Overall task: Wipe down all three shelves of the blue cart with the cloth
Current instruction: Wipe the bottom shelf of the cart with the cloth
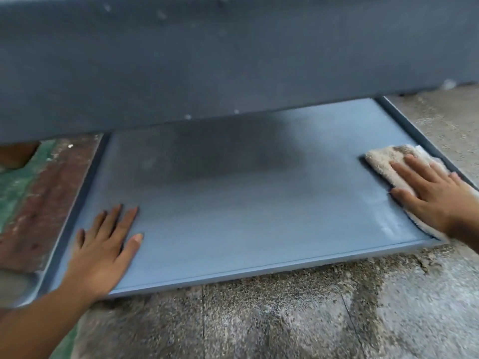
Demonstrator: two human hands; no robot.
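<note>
Just above the speckled concrete floor (259, 322), we lay our left grip (103, 252), fingers spread flat, on the near-left corner of the blue cart's low lipped shelf (233, 216). Our right grip (435, 195), fingers straight and spread, presses the beige cloth (383, 159) down beside the shelf's right lip. Beyond, a higher shelf (233, 60) overhangs, blurred.

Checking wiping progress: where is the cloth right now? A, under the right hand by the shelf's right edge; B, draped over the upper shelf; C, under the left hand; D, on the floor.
A: the right hand presses the cloth flat near the right rim of the shelf; the left hand lies bare on it.
</note>
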